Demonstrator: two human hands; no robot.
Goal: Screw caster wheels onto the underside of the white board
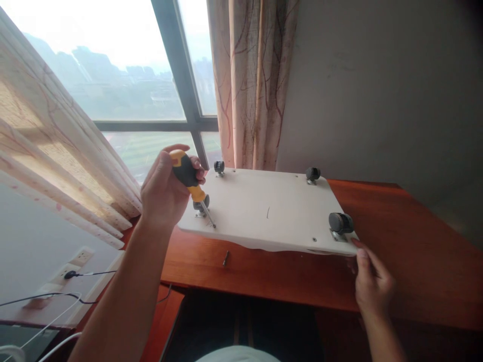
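Observation:
My left hand (166,183) is wrapped round the yellow and black handle of a screwdriver (185,170). Its shaft slants down to a screw spot near the front left corner of a white board (245,206). Black casters stand up from the board: one at the front left (200,203), partly behind the screwdriver, others at the back left (219,167), back right (313,174) and front right (340,222). At the front right corner, my right hand (372,279) grips the board's edge between thumb and fingers.
A loose screw or bit (225,258) lies on the reddish wooden desk (279,276) in front of the board. Behind are a window (132,60) and patterned curtains (252,85). Plugged-in cords (71,274) run along the wall at lower left.

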